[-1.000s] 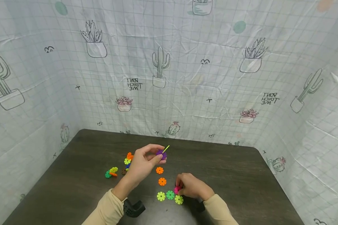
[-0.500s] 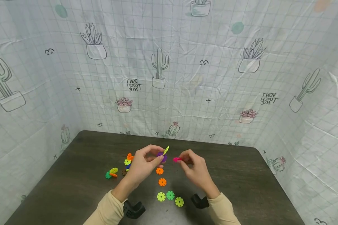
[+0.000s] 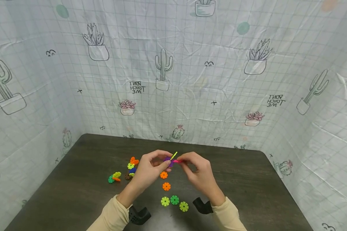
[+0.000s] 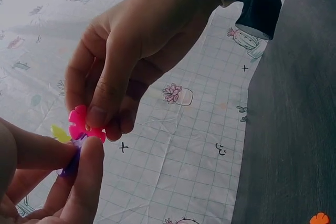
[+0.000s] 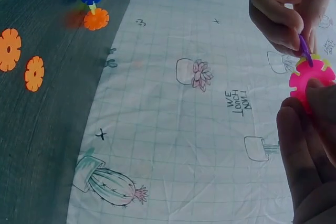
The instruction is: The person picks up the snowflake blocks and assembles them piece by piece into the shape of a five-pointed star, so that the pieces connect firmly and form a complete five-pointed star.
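Observation:
My left hand point(image 3: 153, 166) pinches a purple notched plastic disc point(image 4: 71, 163) between thumb and fingers. A yellow disc point(image 3: 173, 156) stands out from the purple one at an angle. From the other side my right hand point(image 3: 199, 170) pinches a pink notched disc point(image 5: 310, 80) by its edge. In the right wrist view the pink disc's rim meets the purple disc's edge, the two set crosswise. Both hands are raised above the table, close together. Fingers cover much of the purple disc.
On the dark table point(image 3: 234, 179) below lie two orange discs point(image 3: 166, 186), a green disc point(image 3: 174, 200) and two yellow-green discs point(image 3: 183, 206). Joined discs in several colours point(image 3: 114, 177) lie left. A patterned cloth point(image 3: 191, 80) hangs behind. Black mounts point(image 3: 202, 206) sit at the wrists.
My right hand has picked the pink disc up from beside the yellow-green one and brought it up and left to the purple disc. My left hand has stayed nearly in place.

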Demonstrator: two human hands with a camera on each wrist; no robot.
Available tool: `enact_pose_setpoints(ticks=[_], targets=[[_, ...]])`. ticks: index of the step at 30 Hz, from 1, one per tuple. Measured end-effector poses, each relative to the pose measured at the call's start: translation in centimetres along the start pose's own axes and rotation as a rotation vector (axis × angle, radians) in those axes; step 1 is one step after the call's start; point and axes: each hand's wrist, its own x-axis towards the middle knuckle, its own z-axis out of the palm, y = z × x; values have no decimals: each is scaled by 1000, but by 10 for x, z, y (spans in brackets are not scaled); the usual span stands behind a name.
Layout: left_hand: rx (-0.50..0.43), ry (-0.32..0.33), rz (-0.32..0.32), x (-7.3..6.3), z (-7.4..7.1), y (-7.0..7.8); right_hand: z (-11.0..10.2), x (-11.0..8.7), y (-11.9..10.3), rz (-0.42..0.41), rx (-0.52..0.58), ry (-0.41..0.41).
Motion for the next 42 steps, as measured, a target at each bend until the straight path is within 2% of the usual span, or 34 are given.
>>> enact_pose_setpoints(ticks=[9, 14, 22, 27, 30, 37, 40, 42], targets=[[39, 22, 26, 0, 5, 3, 1, -2, -1, -81, -76, 33], [54, 55, 10, -1, 6, 6, 5, -3, -2, -108, -91, 52], [107, 145, -19, 0, 9, 10, 12, -3, -9, -132, -141, 62], [113, 205, -31, -1, 9, 7, 17, -4, -12, -135, -165, 32], [112, 188, -34, -2, 5, 4, 18, -4, -12, -133, -162, 22], [105, 46, -3, -3, -13, -4, 21, -3, -11, -160, -141, 4], [87, 40, -7, -4, -18, -4, 20, -3, -8, -139, -167, 10], [77, 61, -24, -4, -20, -4, 19, -2, -5, -116, -174, 34]])
